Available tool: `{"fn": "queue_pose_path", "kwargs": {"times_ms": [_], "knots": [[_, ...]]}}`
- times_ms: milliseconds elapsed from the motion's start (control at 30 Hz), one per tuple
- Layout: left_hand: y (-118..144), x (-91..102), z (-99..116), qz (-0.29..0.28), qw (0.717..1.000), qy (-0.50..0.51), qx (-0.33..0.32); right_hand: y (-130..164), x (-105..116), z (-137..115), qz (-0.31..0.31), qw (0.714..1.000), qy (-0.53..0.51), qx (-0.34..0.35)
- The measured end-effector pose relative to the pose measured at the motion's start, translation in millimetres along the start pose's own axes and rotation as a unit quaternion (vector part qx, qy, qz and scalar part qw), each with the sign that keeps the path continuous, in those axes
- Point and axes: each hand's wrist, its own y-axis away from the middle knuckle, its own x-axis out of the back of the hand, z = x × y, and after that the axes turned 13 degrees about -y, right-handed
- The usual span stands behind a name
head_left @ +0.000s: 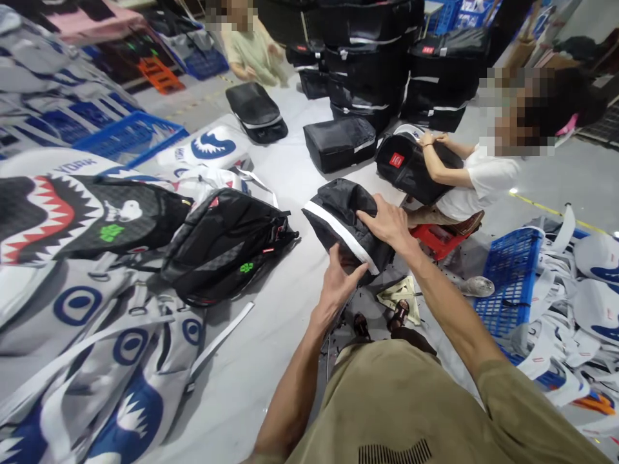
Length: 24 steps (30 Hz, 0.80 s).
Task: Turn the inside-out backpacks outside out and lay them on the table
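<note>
In front of me at the table's edge is a black bag (345, 212) with a white band running across it. My left hand (341, 277) is closed on its near side, thumb and fingers spread along the white band. My right hand (387, 222) grips the bag's right side, with fingertips on the black fabric. Just left of it lies a black checked backpack (227, 245) with a green clover mark. Beyond the bag rests a boxy black bag (341, 143).
Grey-and-blue shark backpacks (130, 361) crowd the left of the white table (271, 322). Tall stacks of black bags (367, 64) stand at the back. A seated co-worker (488, 171) handles another black bag (411, 158). Blue crates (512, 277) stand at right; another person (251, 48) is behind.
</note>
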Motion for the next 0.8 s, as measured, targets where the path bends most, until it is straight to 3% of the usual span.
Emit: {"fn": "queue_pose_path", "kwargs": {"times_ms": [100, 233, 433, 600, 700, 800], "knots": [[5.7, -4.1, -6.9, 0.005, 0.999, -0.029, -0.015, -7.1, -2.3, -3.6, 0.007, 0.999, 0.034, -0.001], [1.7, -10.7, -0.2, 0.020, 0.997, -0.070, -0.023, -11.7, -0.7, -0.2, 0.006, 0.999, 0.041, -0.011], [-9.7, -21.0, -4.2, 0.078, 0.967, -0.241, -0.017, -5.4, -2.1, 6.1, 0.008, 0.998, 0.059, 0.000], [-29.3, 9.2, -9.9, 0.168, 0.940, -0.298, 0.003, 12.1, -14.9, 0.9, 0.004, 0.997, 0.074, 0.010], [-47.2, 35.1, -0.2, 0.166, 0.935, -0.314, 0.020, 21.8, -25.3, -3.9, 0.009, 0.996, 0.083, 0.024], [-71.7, 45.2, 4.9, 0.150, 0.933, -0.322, 0.059, 26.5, -32.6, -6.9, 0.014, 0.995, 0.093, 0.036]]}}
